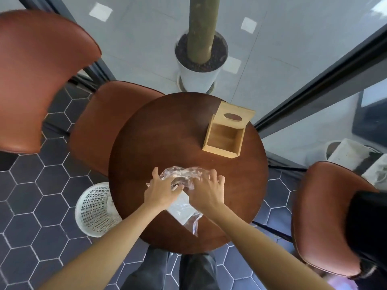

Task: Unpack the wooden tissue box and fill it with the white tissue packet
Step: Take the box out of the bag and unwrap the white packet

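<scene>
The wooden tissue box (225,136) stands open and empty at the far right of the round brown table (157,132), its lid with an oval slot swung back. Both of my hands are at the table's near side. My left hand (162,190) and my right hand (207,190) grip a crumpled clear plastic wrapper (180,173). Under and between my wrists lies the white tissue packet (181,208) in clear plastic, partly hidden by my hands.
A white perforated waste basket (95,210) stands on the hexagon-tiled floor left of the table. Brown chairs (113,122) sit at the left, and another (326,216) at the right. A white plant pot (199,74) stands behind the table beyond glass.
</scene>
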